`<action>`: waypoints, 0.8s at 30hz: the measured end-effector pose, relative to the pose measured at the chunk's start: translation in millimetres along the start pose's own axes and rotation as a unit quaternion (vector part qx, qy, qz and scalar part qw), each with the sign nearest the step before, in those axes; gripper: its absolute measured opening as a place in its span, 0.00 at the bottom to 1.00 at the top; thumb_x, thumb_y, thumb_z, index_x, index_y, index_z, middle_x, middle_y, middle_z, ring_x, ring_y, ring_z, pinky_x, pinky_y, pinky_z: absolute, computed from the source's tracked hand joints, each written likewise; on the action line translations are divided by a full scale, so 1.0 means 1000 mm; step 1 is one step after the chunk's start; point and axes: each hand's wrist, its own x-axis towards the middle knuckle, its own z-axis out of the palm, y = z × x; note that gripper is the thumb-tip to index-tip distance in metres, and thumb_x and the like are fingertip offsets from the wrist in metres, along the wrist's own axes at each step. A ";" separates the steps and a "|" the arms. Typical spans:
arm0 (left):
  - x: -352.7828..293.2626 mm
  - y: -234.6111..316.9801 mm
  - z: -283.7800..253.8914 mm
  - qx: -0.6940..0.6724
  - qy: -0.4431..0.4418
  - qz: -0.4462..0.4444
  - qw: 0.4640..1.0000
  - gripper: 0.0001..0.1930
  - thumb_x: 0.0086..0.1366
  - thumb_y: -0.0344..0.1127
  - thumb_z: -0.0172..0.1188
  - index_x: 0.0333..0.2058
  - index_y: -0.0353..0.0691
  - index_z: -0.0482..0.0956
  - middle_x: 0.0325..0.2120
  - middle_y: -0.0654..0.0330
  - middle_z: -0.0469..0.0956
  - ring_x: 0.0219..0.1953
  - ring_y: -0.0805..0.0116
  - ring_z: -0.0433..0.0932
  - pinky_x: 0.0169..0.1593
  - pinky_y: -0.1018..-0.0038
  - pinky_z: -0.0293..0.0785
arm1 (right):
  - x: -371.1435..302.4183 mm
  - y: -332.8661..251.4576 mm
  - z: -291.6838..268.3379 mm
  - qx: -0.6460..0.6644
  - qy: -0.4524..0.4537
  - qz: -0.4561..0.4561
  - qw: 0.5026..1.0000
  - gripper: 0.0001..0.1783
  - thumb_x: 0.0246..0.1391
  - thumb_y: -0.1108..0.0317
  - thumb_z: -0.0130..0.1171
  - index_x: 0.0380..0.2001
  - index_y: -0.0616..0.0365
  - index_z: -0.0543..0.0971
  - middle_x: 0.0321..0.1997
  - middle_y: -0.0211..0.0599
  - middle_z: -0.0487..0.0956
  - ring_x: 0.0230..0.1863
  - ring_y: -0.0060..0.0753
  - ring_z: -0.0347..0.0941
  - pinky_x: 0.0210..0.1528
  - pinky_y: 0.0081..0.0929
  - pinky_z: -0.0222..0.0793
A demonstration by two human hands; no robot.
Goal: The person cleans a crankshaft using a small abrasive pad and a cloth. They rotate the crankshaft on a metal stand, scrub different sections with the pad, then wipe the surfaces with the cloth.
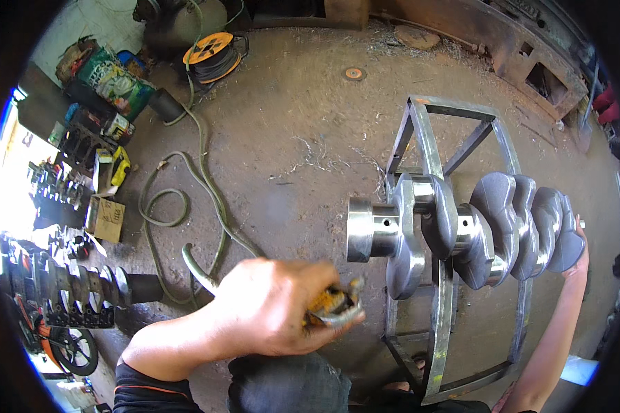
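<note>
Steady the crankshaft (492, 196), lying across the metal stand (441, 337) right of centre, while your left hand (282, 306) holds the tool.
Your left grip is closed round the yellow-and-metal tool (328, 303) at lower centre, apart from the shaft; best brace the shaft's far end first, then bring the tool in lightly, keeping the hose (217, 199) clear. Your right hand (580, 256), at the far right, is mostly hidden behind that end, so you cannot tell whether its grip is spread or pinching; the tool's exact kind and any hose connection are covered too.
</note>
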 end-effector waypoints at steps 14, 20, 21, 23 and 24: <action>0.001 -0.024 0.009 -0.065 0.011 0.055 0.996 0.21 0.61 0.55 0.71 0.31 0.41 0.80 0.20 0.54 0.81 0.23 0.51 0.84 0.25 0.61 0.79 | 0.004 0.003 0.039 -0.349 -0.340 -0.092 0.869 0.37 0.78 0.44 0.28 0.73 0.60 0.63 0.76 0.47 0.66 0.76 0.45 0.62 0.80 0.44 0.53; 0.005 -0.030 0.015 -0.040 0.088 0.005 0.995 0.22 0.61 0.56 0.71 0.31 0.41 0.79 0.21 0.55 0.81 0.23 0.51 0.84 0.25 0.60 0.78 | 0.020 0.006 -0.002 -0.196 -0.207 -0.141 0.948 0.32 0.77 0.51 0.39 0.70 0.67 0.67 0.71 0.47 0.73 0.72 0.42 0.68 0.78 0.39 0.56; 0.006 -0.031 0.014 -0.034 0.076 0.013 0.996 0.22 0.62 0.55 0.71 0.31 0.41 0.79 0.22 0.55 0.81 0.23 0.51 0.84 0.25 0.60 0.78 | 0.023 0.004 -0.007 -0.192 -0.203 -0.135 0.951 0.32 0.77 0.51 0.39 0.70 0.67 0.67 0.71 0.47 0.73 0.72 0.43 0.68 0.78 0.40 0.56; 0.008 -0.032 0.012 -0.040 0.070 0.011 0.997 0.21 0.62 0.55 0.71 0.31 0.41 0.79 0.22 0.55 0.81 0.23 0.52 0.84 0.25 0.61 0.79 | 0.031 0.000 -0.016 -0.246 -0.153 -0.159 0.944 0.31 0.77 0.53 0.41 0.70 0.67 0.67 0.72 0.46 0.72 0.72 0.42 0.68 0.78 0.41 0.56; 0.008 -0.032 0.011 -0.043 0.120 -0.018 0.992 0.22 0.62 0.55 0.71 0.32 0.41 0.80 0.22 0.54 0.81 0.23 0.52 0.85 0.26 0.61 0.80 | 0.035 -0.001 -0.021 -0.230 -0.111 -0.168 0.952 0.30 0.77 0.54 0.42 0.69 0.67 0.68 0.72 0.46 0.72 0.72 0.42 0.69 0.77 0.41 0.57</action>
